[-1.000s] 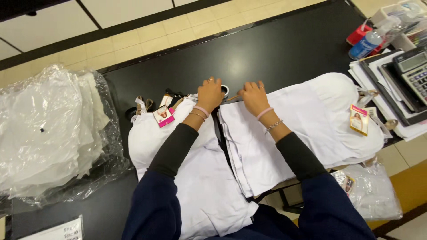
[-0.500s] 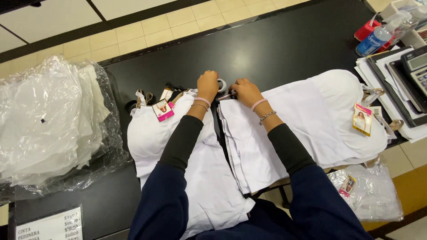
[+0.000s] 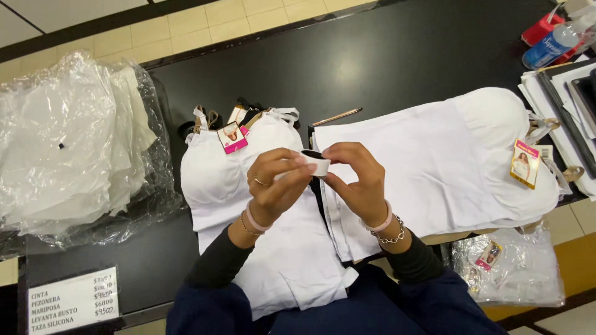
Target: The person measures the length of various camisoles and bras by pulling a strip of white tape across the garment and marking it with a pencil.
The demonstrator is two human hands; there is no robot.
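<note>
Both hands raised mid-table | left hand (image 3: 276, 186) and right hand (image 3: 355, 180) pinch a tape roll (image 3: 316, 165) together | white tops (image 3: 273, 260) beneath | pencil (image 3: 336, 116) at 12 o'clock

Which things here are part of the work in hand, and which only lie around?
In hand:
- tape roll, held by left hand and right hand
- left garment and right garment, under the hands

Lying about:
- pen
- plastic bags
- bottle
- price card
- bagged item
</note>
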